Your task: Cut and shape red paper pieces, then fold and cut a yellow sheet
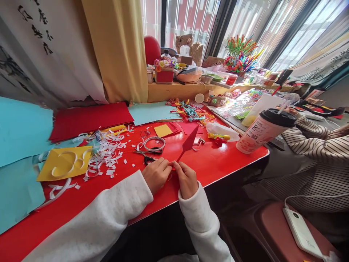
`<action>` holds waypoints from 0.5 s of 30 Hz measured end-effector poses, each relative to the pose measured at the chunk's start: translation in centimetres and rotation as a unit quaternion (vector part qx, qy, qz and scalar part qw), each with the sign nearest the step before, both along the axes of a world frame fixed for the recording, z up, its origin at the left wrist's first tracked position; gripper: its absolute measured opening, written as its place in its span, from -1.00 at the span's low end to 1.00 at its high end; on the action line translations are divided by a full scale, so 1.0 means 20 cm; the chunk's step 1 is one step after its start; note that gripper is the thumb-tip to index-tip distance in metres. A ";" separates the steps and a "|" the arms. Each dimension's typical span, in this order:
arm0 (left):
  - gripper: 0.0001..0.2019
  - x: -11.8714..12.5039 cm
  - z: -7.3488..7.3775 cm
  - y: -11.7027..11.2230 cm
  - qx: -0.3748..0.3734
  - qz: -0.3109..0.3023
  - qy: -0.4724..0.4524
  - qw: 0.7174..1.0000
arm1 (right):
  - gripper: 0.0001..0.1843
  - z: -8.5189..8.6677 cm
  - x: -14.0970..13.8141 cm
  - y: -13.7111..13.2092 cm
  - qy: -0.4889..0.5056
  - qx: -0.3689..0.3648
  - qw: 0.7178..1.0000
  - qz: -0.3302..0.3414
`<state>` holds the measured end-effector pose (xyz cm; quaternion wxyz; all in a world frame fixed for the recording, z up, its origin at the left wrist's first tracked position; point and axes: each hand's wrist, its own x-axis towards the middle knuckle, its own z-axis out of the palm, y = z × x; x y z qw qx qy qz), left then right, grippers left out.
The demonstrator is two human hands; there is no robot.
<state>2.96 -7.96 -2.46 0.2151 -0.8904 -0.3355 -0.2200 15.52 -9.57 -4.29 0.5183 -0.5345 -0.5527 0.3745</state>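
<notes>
1. At nine o'clock from the person's hands, a yellow sheet (45, 168) is lying under loose white curls; I'm guessing a dragging sleeve could scatter them.
2. At ten o'clock, white paper scraps (107, 156) are littering the red desk (212, 163), and any glued piece set down there could pick them up.
3. Nearer, also at ten, scissors (144, 153) are lying with their handles just beside the left hand, where a backward nudge could shift them.
4. The left hand (157, 175) is curling its fingers together, apparently clamping the stem's lower end; its thumb is hiding.
5. The red paper piece (188, 143) is pointing to one o'clock above the desk. Twisting too hard could crease or tear that narrow stem.
6. The right hand (187, 180) is pinching the stem between thumb and finger; uneven pressure could bend it.
7. At two o'clock, a paper cup (259, 131) is standing near the desk's edge, close to a neighbour's striped sleeve (308, 142); an elbow bump could spill it.
</notes>
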 end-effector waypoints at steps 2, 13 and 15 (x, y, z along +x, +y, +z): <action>-0.77 -0.01 0.00 0.00 0.014 -0.001 0.000 1.000 | -0.71 0.00 0.00 0.00 -0.002 -0.005 1.000 0.010; -0.76 -0.07 0.03 0.05 0.001 0.018 -0.037 0.999 | -0.69 -0.01 0.00 0.00 0.082 -0.032 0.996 -0.017; -0.66 -0.22 0.13 0.12 -0.002 0.098 -0.101 0.990 | -0.67 -0.01 0.00 0.00 0.112 -0.040 0.992 -0.038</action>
